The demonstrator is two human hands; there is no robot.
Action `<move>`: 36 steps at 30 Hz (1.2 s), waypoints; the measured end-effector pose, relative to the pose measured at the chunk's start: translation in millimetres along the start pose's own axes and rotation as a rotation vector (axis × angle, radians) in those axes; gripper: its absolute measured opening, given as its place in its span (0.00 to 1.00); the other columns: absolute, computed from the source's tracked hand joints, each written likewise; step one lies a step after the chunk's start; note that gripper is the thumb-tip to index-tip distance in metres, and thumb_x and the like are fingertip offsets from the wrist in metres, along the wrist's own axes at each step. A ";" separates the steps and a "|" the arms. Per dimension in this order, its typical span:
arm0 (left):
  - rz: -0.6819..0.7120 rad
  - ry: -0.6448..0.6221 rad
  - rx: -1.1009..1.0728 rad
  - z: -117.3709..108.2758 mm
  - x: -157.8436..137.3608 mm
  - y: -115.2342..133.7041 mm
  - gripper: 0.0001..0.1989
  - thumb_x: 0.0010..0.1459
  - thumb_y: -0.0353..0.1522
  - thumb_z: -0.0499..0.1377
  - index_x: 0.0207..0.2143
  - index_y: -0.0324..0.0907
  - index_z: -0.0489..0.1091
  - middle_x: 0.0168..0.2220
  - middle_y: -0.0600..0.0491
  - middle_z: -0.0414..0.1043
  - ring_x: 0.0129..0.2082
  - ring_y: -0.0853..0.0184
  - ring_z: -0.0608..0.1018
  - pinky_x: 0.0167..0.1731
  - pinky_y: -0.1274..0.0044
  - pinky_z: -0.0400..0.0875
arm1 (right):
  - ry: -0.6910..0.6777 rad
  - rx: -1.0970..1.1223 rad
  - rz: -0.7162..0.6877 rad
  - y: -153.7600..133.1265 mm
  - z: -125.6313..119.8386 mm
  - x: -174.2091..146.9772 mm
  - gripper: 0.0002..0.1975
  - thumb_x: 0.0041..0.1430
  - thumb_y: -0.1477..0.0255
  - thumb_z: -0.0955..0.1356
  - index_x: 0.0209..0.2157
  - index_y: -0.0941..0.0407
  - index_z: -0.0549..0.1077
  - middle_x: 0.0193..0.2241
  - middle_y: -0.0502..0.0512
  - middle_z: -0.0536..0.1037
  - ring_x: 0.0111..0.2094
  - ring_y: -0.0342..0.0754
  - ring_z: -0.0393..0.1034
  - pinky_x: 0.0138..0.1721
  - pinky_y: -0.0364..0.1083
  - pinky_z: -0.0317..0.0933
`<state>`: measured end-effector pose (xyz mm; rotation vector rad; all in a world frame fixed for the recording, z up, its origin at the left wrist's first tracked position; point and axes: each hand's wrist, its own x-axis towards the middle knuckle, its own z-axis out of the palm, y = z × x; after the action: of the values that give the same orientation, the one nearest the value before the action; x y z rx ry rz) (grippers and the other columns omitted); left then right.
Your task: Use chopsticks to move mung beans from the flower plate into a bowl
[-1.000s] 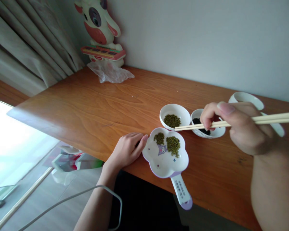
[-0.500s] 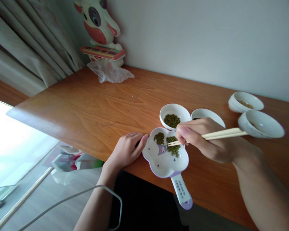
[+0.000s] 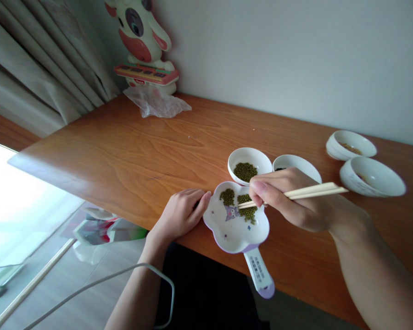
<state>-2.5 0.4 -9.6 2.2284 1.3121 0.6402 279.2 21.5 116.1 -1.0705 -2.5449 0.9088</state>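
Note:
A white flower-shaped dish [image 3: 234, 238] with a purple rim and a handle lies at the table's front edge, with a cartoon print inside. Two heaps of green mung beans [image 3: 248, 211] rest in it. My left hand [image 3: 182, 211] lies on the table edge, thumb and forefinger closed at the dish's left rim. Above the right side, my right hand [image 3: 289, 195] grips a pair of wooden chopsticks [image 3: 313, 189]. Their tips are close together at the right heap; whether a bean sits between them cannot be made out. Behind the dish stands a white bowl [image 3: 249, 154] of mung beans.
A second bowl [image 3: 298, 162] with dark contents is partly hidden by my right hand. Two more bowls [image 3: 373, 176] stand at the right. A cow toy with a keyboard [image 3: 146, 73] and a clear plastic bag [image 3: 158, 104] sit at the back left. A cable [image 3: 124, 271] crosses below.
The chopsticks' rear ends have shifted slightly left with my right hand. Their tips stay at the right heap, and my left hand remains at the dish's rim.

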 end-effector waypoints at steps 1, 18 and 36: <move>0.000 0.000 -0.001 0.0 -0.1 0.0 0.20 0.77 0.39 0.46 0.30 0.43 0.58 0.27 0.55 0.66 0.28 0.69 0.68 0.33 0.74 0.60 | 0.005 -0.006 -0.006 0.0 -0.1 0.0 0.22 0.78 0.62 0.57 0.30 0.54 0.68 0.24 0.46 0.69 0.26 0.43 0.60 0.32 0.47 0.50; -0.007 0.002 0.000 0.0 -0.7 0.8 0.21 0.78 0.40 0.46 0.29 0.43 0.58 0.27 0.55 0.65 0.27 0.69 0.68 0.32 0.74 0.59 | 0.024 0.052 0.014 -4.1 1.4 1.5 0.24 0.79 0.59 0.56 0.30 0.54 0.68 0.25 0.46 0.70 0.26 0.41 0.61 0.32 0.47 0.52; -0.008 -0.004 -0.005 -1.6 1.4 5.7 0.21 0.78 0.40 0.46 0.30 0.43 0.59 0.27 0.56 0.65 0.27 0.70 0.67 0.32 0.74 0.59 | 0.065 0.050 0.089 -2.8 7.1 3.8 0.28 0.78 0.55 0.55 0.27 0.55 0.68 0.23 0.46 0.69 0.25 0.41 0.60 0.31 0.48 0.53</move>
<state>0.9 -0.5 -4.7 2.2185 1.3147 0.6351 271.8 19.5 112.2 -1.1870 -2.4267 0.9384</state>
